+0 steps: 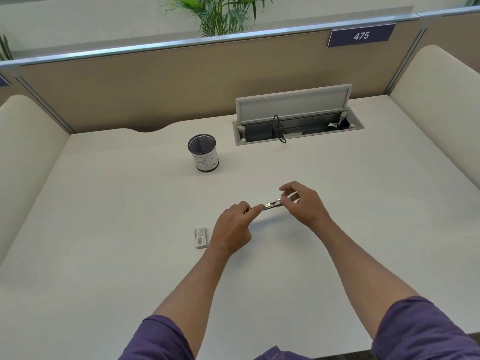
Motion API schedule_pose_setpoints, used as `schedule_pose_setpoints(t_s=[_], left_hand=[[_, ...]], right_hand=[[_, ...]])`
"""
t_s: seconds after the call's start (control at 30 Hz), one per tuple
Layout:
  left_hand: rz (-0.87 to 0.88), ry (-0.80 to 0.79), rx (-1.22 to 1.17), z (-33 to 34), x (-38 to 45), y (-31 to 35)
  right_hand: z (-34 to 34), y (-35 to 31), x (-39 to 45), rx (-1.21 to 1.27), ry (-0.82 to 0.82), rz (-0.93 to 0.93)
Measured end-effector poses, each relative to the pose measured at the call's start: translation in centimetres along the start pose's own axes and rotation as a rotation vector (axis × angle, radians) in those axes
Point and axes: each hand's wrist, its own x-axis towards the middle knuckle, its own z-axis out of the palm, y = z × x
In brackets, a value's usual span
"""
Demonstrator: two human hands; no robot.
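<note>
Right now, pinched at both ends near the middle of the frame: a small metal stapler (272, 204), seemingly just above the desk (117, 203). Left hand (233, 229) curled on its left end, right hand (304, 203) pinching the right end. Best to hold it level, steady 1 end and ease the other open slowly, fingertips off the track. Beside the left hand, a staple box (201, 238) lying flat. Further up, a mesh cup (204, 157), an open cable hatch (298, 126), a tan partition (155, 94) with sign 475 (361, 35), and a plant (220, 14) behind.
</note>
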Motion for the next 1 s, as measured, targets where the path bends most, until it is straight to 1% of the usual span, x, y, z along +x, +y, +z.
schedule_pose_setpoints(t_s=[0.07,0.1,0.17,0.27,0.37,0.43,0.47,0.57,0.63,0.7,0.8,0.93,1.0], left_hand=[[0.005,0.026,0.045,-0.1,0.2,0.3],[0.006,0.031,0.064,-0.2,0.2,0.4],[-0.010,0.010,0.088,-0.4,0.4,0.5],[-0.071,-0.097,0.033,-0.7,0.7,0.5],[-0.204,-0.208,-0.214,-1.0,1.2,0.0],[-0.356,-0.211,-0.459,-1.4,1.5,-0.6],[-0.423,-0.202,-0.549,-1.6,1.6,-0.9],[-0.553,-0.168,-0.706,-2.0,1.9,-1.6],[-0.632,-0.086,-0.844,-2.2,2.2,-1.8],[-0.701,-0.015,-1.043,-2.3,2.2,-2.0],[-0.749,0.012,-1.261,-2.1,1.7,-1.2],[-0.677,-0.127,-1.351,-1.2,1.1,0.8],[-0.655,-0.148,-1.356,-0.6,0.7,1.5]], right_hand=[[0.0,-0.1,-0.1,0.137,-0.061,0.134],[0.0,-0.1,-0.1,0.196,-0.093,0.168],[0.0,0.0,-0.3,0.291,-0.138,0.182],[0.0,0.5,-0.6,0.326,-0.176,0.146],[-0.4,0.9,-0.8,0.339,-0.177,0.106],[-0.7,1.0,-0.7,0.351,-0.175,0.092],[-0.9,1.1,-0.7,0.346,-0.176,0.087],[-1.2,1.2,-0.6,0.290,-0.182,0.070],[-1.2,1.3,-0.7,0.262,-0.192,0.056],[-1.2,1.0,-0.9,0.258,-0.214,0.048],[-0.6,-0.1,-1.0,0.256,-0.237,0.018],[0.7,-2.0,-0.6,0.218,-0.206,-0.059],[1.1,-2.8,-0.3,0.207,-0.174,-0.061]])
